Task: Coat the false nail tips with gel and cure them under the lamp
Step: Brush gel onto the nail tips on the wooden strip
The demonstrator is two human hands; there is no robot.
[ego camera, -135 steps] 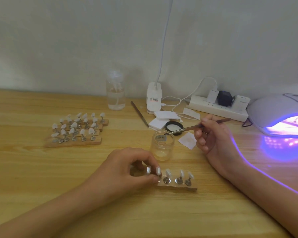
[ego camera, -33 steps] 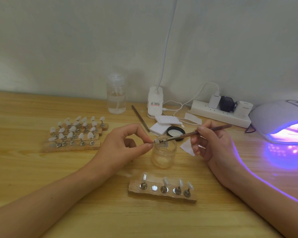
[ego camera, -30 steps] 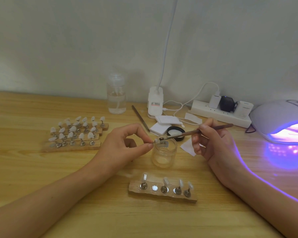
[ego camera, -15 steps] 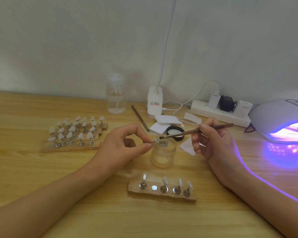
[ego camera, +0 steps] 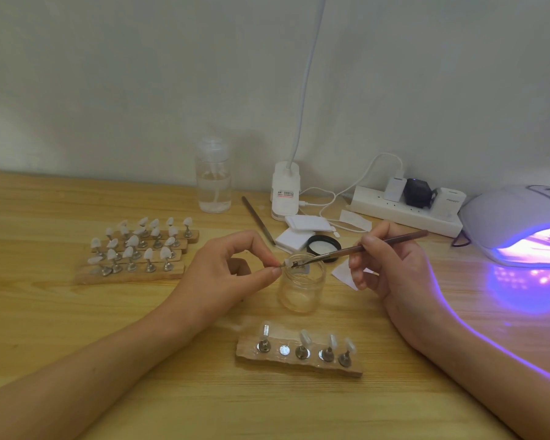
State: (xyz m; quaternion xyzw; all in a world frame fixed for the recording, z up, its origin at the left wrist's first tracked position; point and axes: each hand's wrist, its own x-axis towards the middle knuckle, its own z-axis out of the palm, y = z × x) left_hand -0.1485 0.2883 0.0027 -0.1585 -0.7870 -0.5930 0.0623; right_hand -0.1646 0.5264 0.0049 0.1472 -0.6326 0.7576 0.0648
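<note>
Wooden table (ego camera: 77, 328): nail tip (ego camera: 287, 262) pinched by left hand (ego camera: 229, 274), touching brush (ego camera: 346, 250) gripped by right hand (ego camera: 394, 268).

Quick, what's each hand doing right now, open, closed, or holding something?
Left hand: closed, pinching a nail tip by its stand above the jar.
Right hand: closed, holding the brush, bristles at the nail tip.

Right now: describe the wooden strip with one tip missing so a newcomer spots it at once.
Start at the glowing purple lamp on the right, then move left to the clear jar in the middle. The wooden strip lies just in front of that jar, nearest the camera. Unlike the stacked strips at far left, it lies alone, with its second spot from the left bare.
</note>
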